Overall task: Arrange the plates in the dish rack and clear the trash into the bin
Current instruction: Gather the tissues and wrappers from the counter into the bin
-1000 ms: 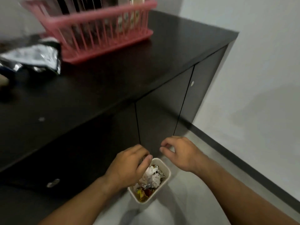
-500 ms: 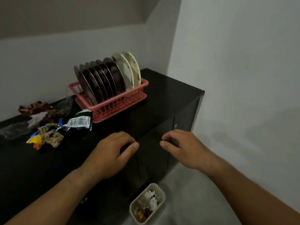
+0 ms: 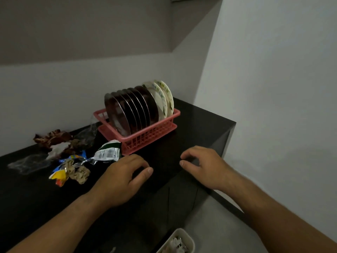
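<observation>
Two bare hands held out on the near side of the pink dish rack (image 3: 145,136), palms down, backs toward the camera. Left hand (image 3: 120,177) just in front of the rack's near left corner, fingers loosely curled, thumb stretched toward the other hand, gripping nothing. Right hand (image 3: 204,166) in front of the rack's right end, fingers bent and slack as well, empty, with a gap between the two hands. Hard to tell whether either one touches the top below or hangs just over it.

Beneath the rack, a glossy black cabinet top (image 3: 197,125), meeting pale walls (image 3: 273,88) behind and right of the rack. Dark cabinet doors (image 3: 182,194) below it, then grey floor (image 3: 209,216).

Standing on edge in the rack, a row of dark plates (image 3: 131,108), with white patterned plates (image 3: 164,99) at its right end.

Left of the rack, loose trash on the top:
- white-and-green packet (image 3: 108,152) against the near left corner, just beyond the left hand
- yellow-and-blue wrapper (image 3: 62,175) and crumpled brown paper (image 3: 80,174) farther left
- dark crumpled wrapper (image 3: 52,137) and clear plastic (image 3: 29,162) beyond those

Well below and in front of the rack, on the floor, a white bin (image 3: 184,238) with crumpled trash inside, cut off by the picture's lower edge.
</observation>
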A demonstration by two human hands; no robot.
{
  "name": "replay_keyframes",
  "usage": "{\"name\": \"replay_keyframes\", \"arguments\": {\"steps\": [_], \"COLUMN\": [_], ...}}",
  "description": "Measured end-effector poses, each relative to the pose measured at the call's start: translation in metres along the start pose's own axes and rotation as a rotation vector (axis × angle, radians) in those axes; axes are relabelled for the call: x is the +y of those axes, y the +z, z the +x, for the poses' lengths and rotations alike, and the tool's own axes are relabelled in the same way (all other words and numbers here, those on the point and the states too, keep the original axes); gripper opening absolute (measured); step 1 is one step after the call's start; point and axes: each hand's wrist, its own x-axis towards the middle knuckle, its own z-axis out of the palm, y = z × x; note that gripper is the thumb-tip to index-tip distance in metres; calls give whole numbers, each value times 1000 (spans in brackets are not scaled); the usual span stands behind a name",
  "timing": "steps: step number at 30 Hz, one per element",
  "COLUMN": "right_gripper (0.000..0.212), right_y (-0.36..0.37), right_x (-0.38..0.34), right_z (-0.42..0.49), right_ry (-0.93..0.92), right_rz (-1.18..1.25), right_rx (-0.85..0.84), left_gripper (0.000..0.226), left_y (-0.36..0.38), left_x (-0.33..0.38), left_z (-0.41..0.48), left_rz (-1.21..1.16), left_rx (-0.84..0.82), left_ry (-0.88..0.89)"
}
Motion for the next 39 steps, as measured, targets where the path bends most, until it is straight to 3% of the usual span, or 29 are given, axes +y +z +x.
{"name": "replay_keyframes", "arguments": {"steps": [5,12,21,24,28,31,33,36,39], "right_gripper": [20,22,31,29,50,78,86,75,58], "right_y": [47,134,198,210,221,229,238,257,270], "right_x": [-59,-130,-155,-164,-169,-164,-157,-144,-135], "right_z": [48,107,161,190,234,255,261,259,249], "right_ry": [-24,-40,69,69,103,256,329,327,289], "right_rz": [-25,-12,-262,-287,-282,-227,-241,-392,-474], "right_rx": [44,-18,-285,-227,-178,-281,-373,-421,-325], "left_gripper": [32,22,22,18,15,15,15,15,17], "left_y": [-49,-109,-136,-133,-129,-129,-128,-119,-105], "left_x": [-70,-171,-235,-250,-268,-283,-291,-294,-290], "left_z": [-20,-54,-58,-58,-59,-56,-53,-50,-51], "left_rz": [44,82,59,54,54,58,59,96,225], "left_rx": [-1,7,45,52,67,50,46,48,-6], "left_ry": [-2,-83,-130,-146,-154,-144,-124,-71,-1]}}
